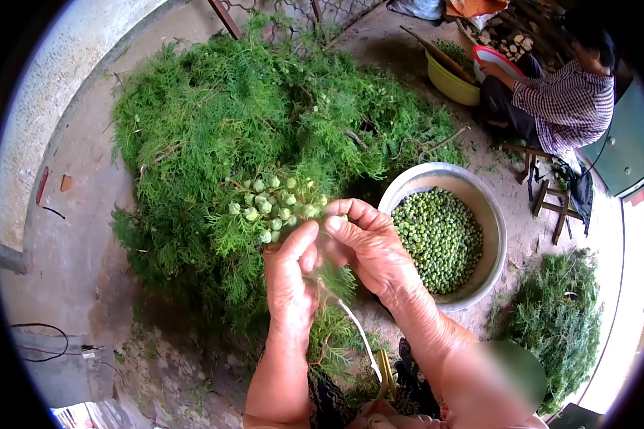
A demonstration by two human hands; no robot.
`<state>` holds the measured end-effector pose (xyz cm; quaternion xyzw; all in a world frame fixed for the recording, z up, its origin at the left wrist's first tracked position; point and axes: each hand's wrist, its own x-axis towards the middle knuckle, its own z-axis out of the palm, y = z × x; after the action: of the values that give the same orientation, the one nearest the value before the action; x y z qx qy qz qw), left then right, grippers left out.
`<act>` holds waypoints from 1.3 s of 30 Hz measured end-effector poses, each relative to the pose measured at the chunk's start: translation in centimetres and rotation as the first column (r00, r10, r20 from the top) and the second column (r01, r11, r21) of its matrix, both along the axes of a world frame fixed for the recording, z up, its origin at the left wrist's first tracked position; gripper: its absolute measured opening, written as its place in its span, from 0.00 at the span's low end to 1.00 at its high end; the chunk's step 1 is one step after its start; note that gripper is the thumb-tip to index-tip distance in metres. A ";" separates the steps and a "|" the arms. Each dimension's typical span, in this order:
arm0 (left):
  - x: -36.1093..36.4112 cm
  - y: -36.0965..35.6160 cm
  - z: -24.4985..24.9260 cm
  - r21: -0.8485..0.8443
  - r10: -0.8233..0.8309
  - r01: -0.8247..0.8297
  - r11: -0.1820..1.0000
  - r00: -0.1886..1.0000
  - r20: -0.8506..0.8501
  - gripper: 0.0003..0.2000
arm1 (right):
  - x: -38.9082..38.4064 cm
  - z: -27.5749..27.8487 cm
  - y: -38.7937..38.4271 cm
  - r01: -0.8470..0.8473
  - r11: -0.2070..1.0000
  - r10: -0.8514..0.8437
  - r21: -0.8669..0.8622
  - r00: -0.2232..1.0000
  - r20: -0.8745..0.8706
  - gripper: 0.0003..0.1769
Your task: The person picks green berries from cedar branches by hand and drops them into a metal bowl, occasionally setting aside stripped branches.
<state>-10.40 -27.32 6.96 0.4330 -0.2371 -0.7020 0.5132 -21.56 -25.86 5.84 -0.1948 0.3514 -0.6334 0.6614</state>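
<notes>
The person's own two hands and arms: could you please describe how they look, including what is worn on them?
Both the left hand and right hand are ungloved, with no ring or watch visible. The forearms show no sleeves; a blur hides part of the right one.

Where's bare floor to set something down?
Widest: the floor at left, between the curved wall and big branch pile; a few scraps on it. Narrower: between the metal basin and wooden stool. Crowded: the middle, with left hand and right hand at the cone sprig, basin close by.
</notes>
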 end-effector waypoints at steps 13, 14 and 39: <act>0.6 -0.3 -1.4 0.020 -0.159 0.165 0.986 0.971 -0.179 0.09 | -1.3 0.1 -0.4 0.122 0.986 -0.153 0.114 0.930 0.334 0.09; 0.4 -0.2 -1.5 0.022 -0.131 0.136 0.990 0.980 -0.153 0.07 | -1.9 -0.4 -0.6 0.139 0.987 -0.157 0.077 0.913 0.376 0.09; -0.7 0.4 -1.5 0.008 -0.042 0.044 0.999 0.991 -0.130 0.07 | -3.8 1.5 0.8 0.095 0.936 -0.298 -0.340 0.728 -0.617 0.11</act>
<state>-11.08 -26.94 5.44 0.3841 -0.2085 -0.7410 0.5098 -25.35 -25.06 7.34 -0.4596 0.4858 -0.6344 0.3877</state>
